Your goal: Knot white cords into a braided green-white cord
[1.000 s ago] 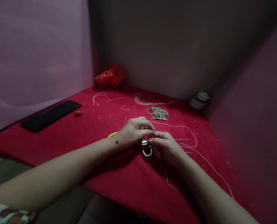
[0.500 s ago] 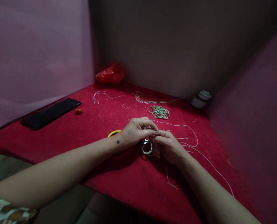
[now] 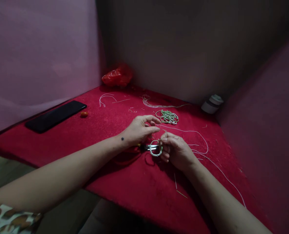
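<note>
Between the thumb and fingers of my right hand a small loop of braided pale green and white cord is pinched, hanging just above the table. My left hand is to its upper left, thumb and fingers apart, with nothing visible in it. Below that hand lie scissors; their metal blades show behind the braided loop, and their handles are largely covered by the left hand and wrist.
The table has a red cloth. Beyond my hands lie a heap of green-white braided cord and loose threads. A black phone, a small orange-red object, a red plastic bag and a white-lidded jar stand around the edges.
My left hand has parted from my right and moved up and left, its fingers opening. The braided loop now shows more fully, held by the right hand alone.
</note>
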Demonstrator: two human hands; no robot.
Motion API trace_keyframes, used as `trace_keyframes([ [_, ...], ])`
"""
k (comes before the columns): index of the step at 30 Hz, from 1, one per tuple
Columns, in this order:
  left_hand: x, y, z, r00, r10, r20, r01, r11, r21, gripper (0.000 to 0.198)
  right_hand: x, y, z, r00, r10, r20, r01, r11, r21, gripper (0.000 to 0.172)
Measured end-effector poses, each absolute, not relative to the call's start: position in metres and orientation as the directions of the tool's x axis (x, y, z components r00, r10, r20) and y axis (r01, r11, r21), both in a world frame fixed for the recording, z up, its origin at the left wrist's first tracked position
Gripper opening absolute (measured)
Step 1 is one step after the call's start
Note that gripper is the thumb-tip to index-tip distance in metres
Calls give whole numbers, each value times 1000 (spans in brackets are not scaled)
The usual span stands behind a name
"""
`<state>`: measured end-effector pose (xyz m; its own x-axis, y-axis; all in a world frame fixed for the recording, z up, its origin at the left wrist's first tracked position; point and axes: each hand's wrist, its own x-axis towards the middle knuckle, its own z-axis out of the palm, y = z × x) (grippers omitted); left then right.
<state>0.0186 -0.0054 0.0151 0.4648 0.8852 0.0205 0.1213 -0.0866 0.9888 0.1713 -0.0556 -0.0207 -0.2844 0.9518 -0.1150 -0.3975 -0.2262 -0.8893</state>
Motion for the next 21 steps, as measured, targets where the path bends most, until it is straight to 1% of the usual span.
trace_keyframes([
  [2, 16, -7, 19, 436, 899, 48, 151, -125, 981, 18, 172, -54, -20, -284, 951, -120, -431, -239, -870, 9],
  [6, 14, -11, 23, 497, 866, 60, 199, -181, 963, 10, 174, -53, -21, -282, 952, -121, -468, -246, -849, 8],
  [10, 16, -13, 16, 590, 807, 11, 215, -171, 962, 9, 174, -53, -21, -277, 951, -136, -448, -253, -857, 11],
  [12, 17, -12, 12, 605, 796, 4, 218, -171, 961, 9, 173, -53, -22, -268, 954, -135, -438, -246, -865, 12],
  [18, 17, -12, 10, 619, 784, 47, 222, -232, 947, 9, 173, -52, -22, -291, 947, -138, -415, -255, -873, 11],
  [21, 18, -14, 10, 600, 797, 70, 244, -266, 933, 10, 174, -51, -23, -283, 951, -121, -396, -231, -889, 10],
])
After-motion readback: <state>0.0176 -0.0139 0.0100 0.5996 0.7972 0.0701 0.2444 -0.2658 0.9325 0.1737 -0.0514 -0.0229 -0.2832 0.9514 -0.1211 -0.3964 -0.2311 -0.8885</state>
